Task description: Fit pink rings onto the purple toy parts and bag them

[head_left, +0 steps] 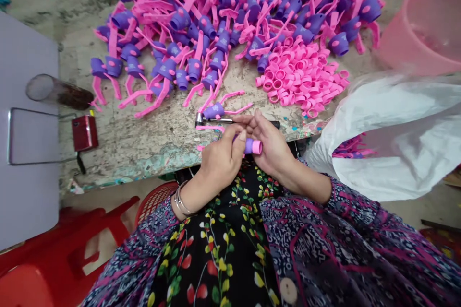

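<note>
Holding purple piece [248,146] in closed fingers of left hand [220,157], with pink ring [257,147] around end; cupping right hand [274,151] loosely open beside, near bench [144,139]. Probably seating or checking ring; calling for steady, square hold.

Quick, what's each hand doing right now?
Left hand: closed on a purple piece with a pink ring.
Right hand: partly open, cupped beside it.

Tbl [124,127] w/ plastic pcs [222,41], rings [302,75], poss. wrench [226,120].
</note>
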Motion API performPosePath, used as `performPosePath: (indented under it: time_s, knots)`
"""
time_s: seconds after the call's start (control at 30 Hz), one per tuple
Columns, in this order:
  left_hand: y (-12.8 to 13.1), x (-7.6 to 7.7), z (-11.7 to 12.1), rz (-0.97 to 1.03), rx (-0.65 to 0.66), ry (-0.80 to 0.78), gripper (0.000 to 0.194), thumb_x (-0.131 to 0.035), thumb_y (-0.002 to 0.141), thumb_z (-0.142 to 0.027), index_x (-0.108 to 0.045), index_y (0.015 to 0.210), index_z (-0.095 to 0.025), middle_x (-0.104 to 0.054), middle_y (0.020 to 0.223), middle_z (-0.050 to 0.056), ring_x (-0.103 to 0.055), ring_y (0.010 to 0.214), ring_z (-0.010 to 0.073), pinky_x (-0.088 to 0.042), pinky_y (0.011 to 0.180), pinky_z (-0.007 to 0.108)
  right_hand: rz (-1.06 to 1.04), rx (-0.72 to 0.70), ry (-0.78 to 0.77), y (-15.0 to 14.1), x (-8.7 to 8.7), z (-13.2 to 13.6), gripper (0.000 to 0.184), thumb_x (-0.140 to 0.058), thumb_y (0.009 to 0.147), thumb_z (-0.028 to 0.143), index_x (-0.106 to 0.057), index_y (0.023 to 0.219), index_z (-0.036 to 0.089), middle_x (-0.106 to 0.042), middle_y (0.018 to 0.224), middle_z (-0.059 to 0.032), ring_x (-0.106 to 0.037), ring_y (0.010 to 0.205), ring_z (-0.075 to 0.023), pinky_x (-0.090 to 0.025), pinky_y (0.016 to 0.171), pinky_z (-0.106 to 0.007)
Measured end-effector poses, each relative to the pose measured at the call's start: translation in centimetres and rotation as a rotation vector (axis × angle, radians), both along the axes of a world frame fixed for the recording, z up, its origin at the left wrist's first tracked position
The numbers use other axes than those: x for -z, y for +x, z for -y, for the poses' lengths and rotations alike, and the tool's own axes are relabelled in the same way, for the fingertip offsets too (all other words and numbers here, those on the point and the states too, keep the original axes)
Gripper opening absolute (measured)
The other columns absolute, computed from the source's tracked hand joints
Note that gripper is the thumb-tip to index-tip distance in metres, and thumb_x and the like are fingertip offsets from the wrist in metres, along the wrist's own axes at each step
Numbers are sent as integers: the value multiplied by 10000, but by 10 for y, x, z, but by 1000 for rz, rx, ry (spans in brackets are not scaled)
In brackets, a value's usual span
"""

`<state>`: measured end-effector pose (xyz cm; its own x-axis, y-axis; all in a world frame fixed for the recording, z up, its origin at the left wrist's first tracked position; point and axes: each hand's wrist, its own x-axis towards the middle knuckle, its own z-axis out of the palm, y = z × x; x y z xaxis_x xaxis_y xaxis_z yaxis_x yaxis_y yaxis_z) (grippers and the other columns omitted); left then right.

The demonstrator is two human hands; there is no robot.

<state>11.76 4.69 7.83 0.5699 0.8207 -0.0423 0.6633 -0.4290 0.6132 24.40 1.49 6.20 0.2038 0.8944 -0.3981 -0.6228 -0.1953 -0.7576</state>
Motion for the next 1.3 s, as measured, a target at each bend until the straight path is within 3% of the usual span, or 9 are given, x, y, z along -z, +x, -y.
performPosePath:
  time_s: [0.23,0.43,0.57,0.73,0.83,0.93,1.03,1.17,1.3]
  knots:
    - [-17,6,-3,225,-225,-130,418,-290,1000,-521,-472,1234,-224,-638,855,11,-624,679,143,-461,657,283,408,-178,112,1,-2,28,329,-673,845,487,-641,1093,272,-676,1044,-22,-626,918,-192,-518,851,-367]
    - [-19,6,3,175,-143,-100,418,-284,1004,-504,-436,1273,-223,-617,819,6,-600,639,149,-452,640,294,637,-161,238,-3,6,30,355,-768,767,375,-634,1075,260,-671,1076,-32,-622,976,-216,-484,916,-411]
    - [-23,6,4,188,-75,-57,389,-326,1001,-468,-439,1280,-221,-652,972,45,-640,773,164,-486,721,311,702,-151,222,-1,10,31,287,-734,790,382,-647,1031,252,-691,988,-22,-633,876,-205,-504,829,-391]
    - [-36,10,6,288,-140,98,254,-488,948,-429,-592,990,-201,-684,935,37,-647,880,167,-496,824,305,810,-84,202,-1,9,34,264,-717,797,360,-649,1029,252,-707,976,-22,-641,827,-196,-513,778,-372]
    - [-42,13,3,204,-50,83,372,-431,958,-477,-642,890,-179,-700,917,69,-649,879,190,-504,836,325,902,-87,255,-2,6,37,261,-716,792,334,-650,1029,247,-710,990,-36,-650,847,-206,-513,792,-383]
    - [-45,15,-2,137,127,16,576,-316,953,-594,-677,986,-147,-702,1026,133,-643,1001,245,-494,919,394,975,-164,365,-2,2,38,268,-693,800,308,-650,1060,258,-710,1036,-43,-656,911,-219,-508,839,-403]
    - [-46,16,-7,135,198,-134,693,-234,937,-662,-669,1121,-156,-686,1148,150,-599,1170,269,-416,1063,450,984,-263,443,-2,-1,39,256,-669,814,306,-657,1066,264,-713,1004,-35,-661,904,-214,-513,837,-395]
    - [-43,17,-10,179,207,-388,730,-173,922,-698,-675,1123,-207,-711,1098,122,-604,1181,248,-419,1082,441,946,-279,465,-1,-4,38,279,-669,822,296,-653,1099,274,-714,1069,-32,-664,955,-217,-508,883,-412]
    - [-39,25,-5,323,51,-551,769,-78,925,-692,-690,921,-226,-722,861,87,-674,940,219,-540,887,385,890,-326,484,-2,-7,38,303,-649,838,265,-639,1139,287,-693,1168,-32,-647,1056,-222,-479,951,-427]
